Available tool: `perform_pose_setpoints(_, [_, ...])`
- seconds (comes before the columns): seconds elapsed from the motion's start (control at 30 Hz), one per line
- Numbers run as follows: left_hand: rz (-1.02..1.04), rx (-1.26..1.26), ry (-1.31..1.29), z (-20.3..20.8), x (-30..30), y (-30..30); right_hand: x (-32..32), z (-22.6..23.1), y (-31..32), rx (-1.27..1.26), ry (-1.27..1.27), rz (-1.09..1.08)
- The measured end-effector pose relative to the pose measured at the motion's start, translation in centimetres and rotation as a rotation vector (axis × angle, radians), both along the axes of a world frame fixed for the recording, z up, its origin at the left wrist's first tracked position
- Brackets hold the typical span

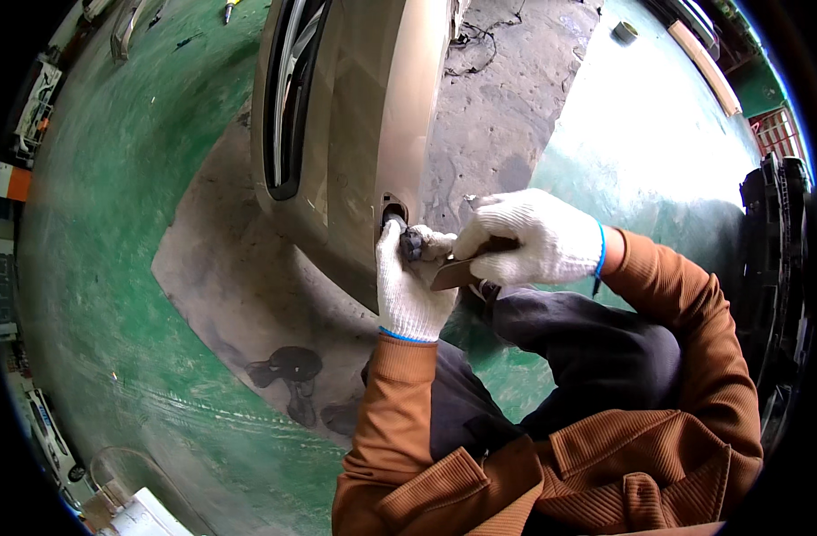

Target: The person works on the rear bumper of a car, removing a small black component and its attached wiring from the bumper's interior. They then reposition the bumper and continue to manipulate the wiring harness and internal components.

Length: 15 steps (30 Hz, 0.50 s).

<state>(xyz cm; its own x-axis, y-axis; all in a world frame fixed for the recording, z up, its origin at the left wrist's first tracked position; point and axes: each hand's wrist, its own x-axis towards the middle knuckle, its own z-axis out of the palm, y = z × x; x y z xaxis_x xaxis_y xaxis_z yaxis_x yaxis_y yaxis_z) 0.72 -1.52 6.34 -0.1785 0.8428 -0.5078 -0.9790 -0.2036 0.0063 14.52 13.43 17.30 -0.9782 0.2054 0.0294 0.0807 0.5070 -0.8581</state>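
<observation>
While the left hand [410,290] grips a small dark part [413,243] between thumb and fingers, just beside the oval opening [396,212] near the close end of a beige bumper [355,125], the right hand [533,237] is closed around a flat brown piece [453,274], whose free edge points toward the left hand. Both hands wear white knit gloves with blue cuff edges.

The bumper lies lengthwise on a grey sheet [248,255], whose left corner reaches well out past the bumper's side. Beyond that corner, green floor [105,295] gives wide room. Past the sheet's right edge the floor is bright with glare, with a tape roll [625,32] near the top. Room is tight at the bumper's close end, where the person's knees [596,335] are near.

An orange-and-white block [11,183] by the left rim is too small to tell whether it bears writing; markings on the dark part cannot be made out either.
</observation>
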Motion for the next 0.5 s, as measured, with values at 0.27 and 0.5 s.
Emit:
perform_pose_setpoints(0.27, [-0.112, -0.205, 0.146, 2.9, -0.3, 0.1, -3.8, 1.2, -2.2, 0.152, -0.244, -0.031])
perform_pose_setpoints(0.5, [-0.088, -0.245, 0.048, 2.1, -0.4, -0.3, -4.0, -0.8, 1.2, -0.07, -0.226, -0.203])
